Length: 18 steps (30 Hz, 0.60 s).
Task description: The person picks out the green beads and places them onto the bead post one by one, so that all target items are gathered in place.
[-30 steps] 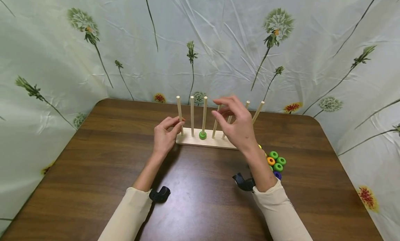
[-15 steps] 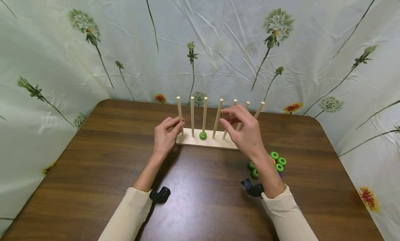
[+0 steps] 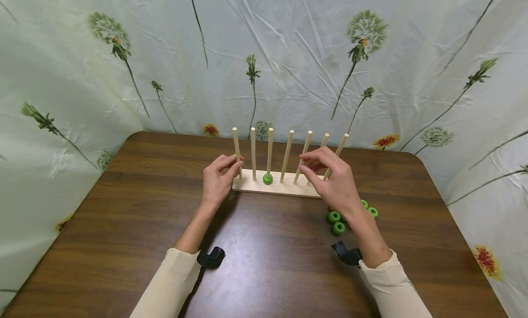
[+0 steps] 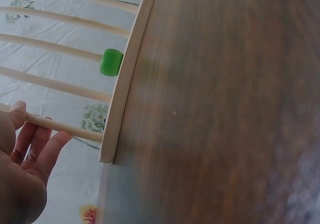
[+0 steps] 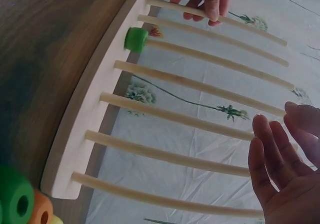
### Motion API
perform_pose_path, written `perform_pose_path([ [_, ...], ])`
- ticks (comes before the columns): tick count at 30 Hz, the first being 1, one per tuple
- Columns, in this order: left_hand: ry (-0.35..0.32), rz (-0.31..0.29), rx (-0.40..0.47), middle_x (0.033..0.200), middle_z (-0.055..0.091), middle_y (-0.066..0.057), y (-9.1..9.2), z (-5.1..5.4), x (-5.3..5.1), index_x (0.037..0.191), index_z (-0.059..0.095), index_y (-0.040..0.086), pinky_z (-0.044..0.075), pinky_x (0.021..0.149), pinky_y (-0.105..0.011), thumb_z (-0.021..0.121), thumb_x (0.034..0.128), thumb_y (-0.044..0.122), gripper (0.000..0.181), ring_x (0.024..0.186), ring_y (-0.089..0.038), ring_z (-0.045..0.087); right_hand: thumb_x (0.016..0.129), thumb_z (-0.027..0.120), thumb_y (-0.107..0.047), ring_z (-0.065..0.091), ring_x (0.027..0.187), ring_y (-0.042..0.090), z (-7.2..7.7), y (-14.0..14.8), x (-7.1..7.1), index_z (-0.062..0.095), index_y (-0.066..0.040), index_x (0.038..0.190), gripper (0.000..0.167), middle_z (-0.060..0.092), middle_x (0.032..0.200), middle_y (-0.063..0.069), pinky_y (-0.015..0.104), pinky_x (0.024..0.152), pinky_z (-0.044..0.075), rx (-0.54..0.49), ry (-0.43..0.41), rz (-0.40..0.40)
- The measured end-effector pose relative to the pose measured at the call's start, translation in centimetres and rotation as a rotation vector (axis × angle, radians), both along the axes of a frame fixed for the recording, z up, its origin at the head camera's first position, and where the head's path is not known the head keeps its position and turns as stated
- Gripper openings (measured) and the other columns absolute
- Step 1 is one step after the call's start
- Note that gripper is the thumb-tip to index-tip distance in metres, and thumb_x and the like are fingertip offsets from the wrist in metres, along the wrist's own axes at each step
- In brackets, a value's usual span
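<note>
A pale wooden base (image 3: 272, 188) carries a row of several upright pegs. One green ring (image 3: 267, 178) sits at the foot of the third peg from the left, also visible as a green ring (image 4: 111, 62) in the left wrist view. My left hand (image 3: 218, 178) pinches the leftmost peg (image 4: 75, 130) between thumb and fingers. My right hand (image 3: 332, 178), holding nothing, is in front of the right-hand pegs with its fingers loosely bent; in the right wrist view the hand (image 5: 290, 174) is beside the upper parts of the pegs.
Green rings (image 3: 338, 228) lie on the brown table (image 3: 264, 254) near my right forearm, which partly covers the group. An orange ring (image 5: 42, 209) shows beside a green one in the right wrist view. A flowered cloth (image 3: 297, 57) hangs behind the table.
My right hand has moved right and slightly down, away from the fourth peg, uncovering the tops of more pegs. My left hand and the green ring on the third peg have stayed put.
</note>
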State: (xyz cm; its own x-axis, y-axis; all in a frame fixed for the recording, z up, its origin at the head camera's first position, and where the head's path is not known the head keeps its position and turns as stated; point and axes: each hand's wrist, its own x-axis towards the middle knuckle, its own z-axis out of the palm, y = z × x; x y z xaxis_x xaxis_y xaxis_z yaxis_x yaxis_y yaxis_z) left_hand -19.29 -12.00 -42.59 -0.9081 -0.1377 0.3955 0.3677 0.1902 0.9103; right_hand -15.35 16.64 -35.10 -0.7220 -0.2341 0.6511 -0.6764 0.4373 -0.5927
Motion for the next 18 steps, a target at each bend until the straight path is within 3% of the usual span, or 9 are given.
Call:
perform_pose_path([
  [18,0.005,0.010,-0.015,0.092,0.070,-0.022,0.2,-0.1,0.0,0.107,0.081,0.001,0.058,0.070,-0.014,0.078,0.0919,0.006,0.016,0.082,-0.011,0.067,0.088,0.079,0.002,0.068,0.086,0.015,-2.0,1.5,1.4,0.075,-0.005,0.110,0.024,0.072,0.098,0.006,0.019,0.079,0.055,0.073,-0.037,-0.006],
])
